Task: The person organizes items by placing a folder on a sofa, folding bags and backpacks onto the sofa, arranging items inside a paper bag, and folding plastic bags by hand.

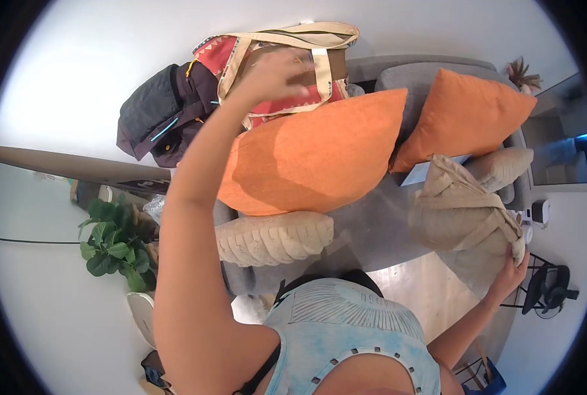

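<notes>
The tan cloth (461,204) is on the right side of the sofa (372,227). The person's R hand (512,273) pinches 1 end of it. The rest is bunched up, w/ a long band across it, so it isn't flat. What's done: 1 end is in hand. How much is left, idk; I can't tell from here.

A pale blue flat thing (417,172) pokes out next to the cloth. Close by are 1 orange pillow (464,122) & 1 small tan pillow (505,166). More to the left are 1 big orange pillow (313,158) & 1 bumpy pillow (273,238).

The L hand (277,76) is up by the patterned bag (224,56), open, w/ nothing in it that I can see. Can't tell if it touches the bag. A dark bag (150,105) sits beside that 1.
</notes>
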Available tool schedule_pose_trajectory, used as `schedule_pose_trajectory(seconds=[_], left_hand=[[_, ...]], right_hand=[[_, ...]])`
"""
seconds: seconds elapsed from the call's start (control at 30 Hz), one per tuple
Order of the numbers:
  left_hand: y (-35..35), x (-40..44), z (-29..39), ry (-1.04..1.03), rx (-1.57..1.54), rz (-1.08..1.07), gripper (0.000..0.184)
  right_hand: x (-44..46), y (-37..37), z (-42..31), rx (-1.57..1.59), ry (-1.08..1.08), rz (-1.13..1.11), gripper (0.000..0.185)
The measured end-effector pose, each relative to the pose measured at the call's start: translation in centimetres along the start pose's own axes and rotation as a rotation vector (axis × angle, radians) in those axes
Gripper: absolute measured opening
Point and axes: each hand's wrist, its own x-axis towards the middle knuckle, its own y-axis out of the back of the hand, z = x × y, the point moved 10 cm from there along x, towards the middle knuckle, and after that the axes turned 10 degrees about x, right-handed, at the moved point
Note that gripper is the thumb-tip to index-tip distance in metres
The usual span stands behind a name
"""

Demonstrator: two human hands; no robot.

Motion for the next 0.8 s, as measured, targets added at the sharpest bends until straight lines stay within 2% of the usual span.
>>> schedule_pose_trajectory(seconds=[0.03, 0.13, 0.2, 0.27, 0.3, 0.37, 0.43, 0.47, 0.5, 0.53, 0.6, 0.63, 0.67, 0.73, 0.77, 0.8], left_hand=[[-2.4, -0.6, 1.5, 0.026, 0.212, 0.005, 0.053], [-6.7, -1.9, 2.4, 0.099, 0.370, -0.113, 0.054], [-8.0, -2.5, 2.1, 0.149, 0.393, -0.113, 0.051], [-7.1, -2.5, 2.2, 0.177, 0.424, 0.066, 0.051], [-6.9, -2.7, 2.6, 0.167, 0.415, 0.069, 0.051], [-6.8, -2.0, 2.1, 0.179, 0.201, -0.020, 0.046], [-1.5, 0.1, 4.0, 0.207, 0.140, 0.078, 0.034], [-1.9, 1.6, 3.7, 0.235, 0.010, 0.012, 0.033], [0.7, 1.0, 5.3, 0.210, -0.092, 0.306, 0.043], [0.9, 1.8, 8.2, 0.166, -0.122, 0.327, 0.043], [-1.9, 2.0, 12.5, 0.224, -0.995, 0.051, 0.068], [-1.1, 2.2, 16.5, 0.174, -1.072, -0.079, 0.086], [-1.6, 2.5, 18.6, 0.159, -1.079, -0.083, 0.086], [-5.0, 2.4, 21.7, 0.258, -1.360, -0.132, 0.090], [-6.0, 2.9, 22.7, 0.249, -1.365, -0.134, 0.090], [-5.9, 3.6, 22.5, 0.337, -1.520, -0.048, 0.087]], right_hand=[[-0.1, 0.3, 0.1, 0.002, -0.009, 0.023, 0.014], [-0.3, 0.8, -0.4, -0.037, 0.027, 0.031, 0.015], [-0.2, 1.6, -0.1, 0.035, 0.041, 0.034, 0.017], [-0.7, 2.1, -0.7, 0.099, 0.040, 0.047, 0.018], [-1.2, 2.3, -2.3, 0.112, 0.031, 0.041, 0.020], [-1.1, 2.7, -4.1, 0.079, 0.050, 0.053, 0.022], [-0.2, 4.0, -5.6, 0.000, 0.136, 0.027, 0.022], [-0.6, 4.2, -7.9, -0.045, 0.124, 0.085, 0.022], [-0.2, 4.8, -8.2, -0.002, 0.111, 0.073, 0.023], [0.3, 5.2, -8.7, 0.093, 0.136, 0.071, 0.023], [0.7, 5.8, -10.3, 0.194, 0.176, 0.080, 0.024], [0.8, 6.2, -10.5, 0.321, 0.131, 0.051, 0.025], [0.7, 6.2, -10.7, 0.444, 0.082, 0.016, 0.027], [0.9, 6.8, -11.3, 0.545, 0.096, 0.005, 0.029], [1.0, 7.0, -11.7, 0.656, 0.111, -0.019, 0.031], [1.1, 7.5, -12.0, 0.653, 0.115, -0.010, 0.031]])
